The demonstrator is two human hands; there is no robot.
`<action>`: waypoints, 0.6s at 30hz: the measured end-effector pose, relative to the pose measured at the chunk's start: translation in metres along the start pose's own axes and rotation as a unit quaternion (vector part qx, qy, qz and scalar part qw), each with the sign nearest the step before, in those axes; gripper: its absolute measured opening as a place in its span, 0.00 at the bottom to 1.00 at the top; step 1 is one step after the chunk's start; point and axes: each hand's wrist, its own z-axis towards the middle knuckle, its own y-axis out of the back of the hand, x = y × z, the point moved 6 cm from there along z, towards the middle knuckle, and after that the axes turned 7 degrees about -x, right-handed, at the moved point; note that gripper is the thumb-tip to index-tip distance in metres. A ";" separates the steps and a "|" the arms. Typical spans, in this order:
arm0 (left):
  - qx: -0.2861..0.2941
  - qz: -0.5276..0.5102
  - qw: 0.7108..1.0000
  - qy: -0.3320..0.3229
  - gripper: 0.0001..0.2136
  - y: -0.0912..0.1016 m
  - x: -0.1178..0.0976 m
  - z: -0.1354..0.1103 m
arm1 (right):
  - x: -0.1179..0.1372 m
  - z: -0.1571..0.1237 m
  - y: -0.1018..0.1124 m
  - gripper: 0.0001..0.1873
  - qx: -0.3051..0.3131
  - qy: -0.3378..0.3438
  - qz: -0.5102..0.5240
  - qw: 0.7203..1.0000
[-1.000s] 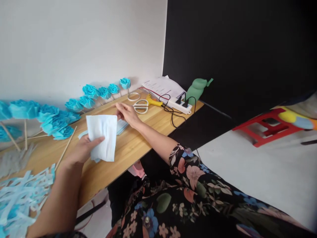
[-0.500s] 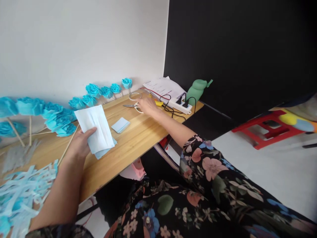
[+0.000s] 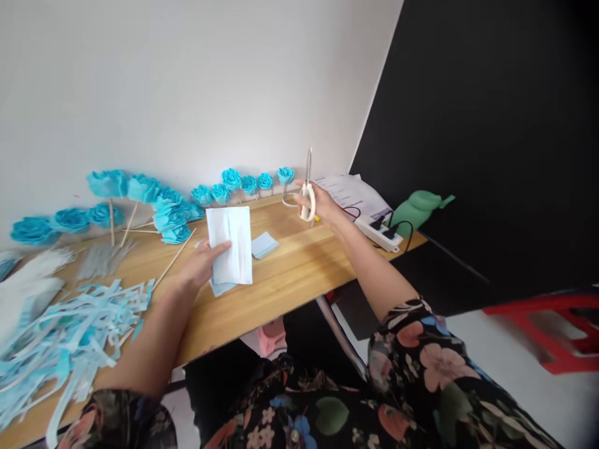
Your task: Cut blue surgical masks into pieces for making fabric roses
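My left hand [image 3: 204,262] pinches a few pale blue-white sheets [image 3: 238,249] that look like pleated face mask fabric, thumb on top. Above the table at the right, my right hand [image 3: 322,202] grips white-handled scissors [image 3: 307,199] with the blades pointing up. On the wood between the hands lies a small stack of cut light-blue pieces [image 3: 264,245]. Several blue fabric flowers [image 3: 168,215] on thin sticks lean along the wall. A bare wooden stick [image 3: 175,259] lies by my left wrist.
Cut blue and white strips [image 3: 88,330] heap on the table's left, beside clear thin strips [image 3: 100,259]. A white power strip [image 3: 378,234] with black plugs, papers [image 3: 353,192] and a green bottle [image 3: 416,209] occupy the right end. A red stool [image 3: 552,337] stands on the floor.
My right hand has lifted the scissors off the table, blades now upward. My left hand still holds the sheets. The camera view has swung left.
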 end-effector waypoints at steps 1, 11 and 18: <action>0.008 0.001 1.000 0.004 0.20 -0.001 0.001 -0.001 | 0.002 -0.003 -0.008 0.22 0.010 -0.013 0.049 0.999; 0.023 0.014 0.999 0.029 0.22 -0.009 0.004 -0.009 | -0.005 -0.030 -0.091 0.29 0.147 -0.092 0.200 0.964; 0.067 0.067 0.994 0.062 0.18 -0.011 0.012 -0.009 | 0.003 -0.010 -0.104 0.26 0.213 -0.067 0.157 0.962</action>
